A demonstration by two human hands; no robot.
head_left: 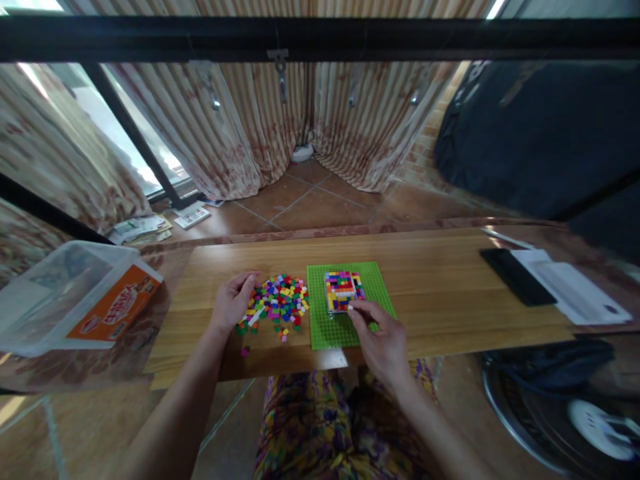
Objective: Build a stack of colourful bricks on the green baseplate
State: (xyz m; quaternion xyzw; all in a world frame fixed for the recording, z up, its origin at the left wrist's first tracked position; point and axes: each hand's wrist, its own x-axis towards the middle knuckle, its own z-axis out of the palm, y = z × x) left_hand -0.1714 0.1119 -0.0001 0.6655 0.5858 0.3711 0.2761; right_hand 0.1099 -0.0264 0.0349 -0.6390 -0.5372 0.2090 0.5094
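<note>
A green studded baseplate (pixel 319 333) lies on the wooden table. Standing on it is a squarish block structure (pixel 345 291) of many-coloured toy bricks, with white or clear sides low down. My right hand (pixel 383 337) is at its near right corner, thumb and forefinger pinched on a tiny whitish building brick (pixel 351 307). Left of the baseplate spreads a pile of loose building bricks (pixel 277 300) in mixed colours. At the pile's left edge rests my left hand (pixel 234 299), fingers loosely bent and thumb a little apart, with no brick visible in it.
A clear plastic bin (pixel 65 287) with an orange label stands left of the table. On the right end lie a black phone-like slab (pixel 517 277) and white sheets or packaging (pixel 580 293). A dark metal bar (pixel 320 39) crosses above, before striped curtains (pixel 240 127).
</note>
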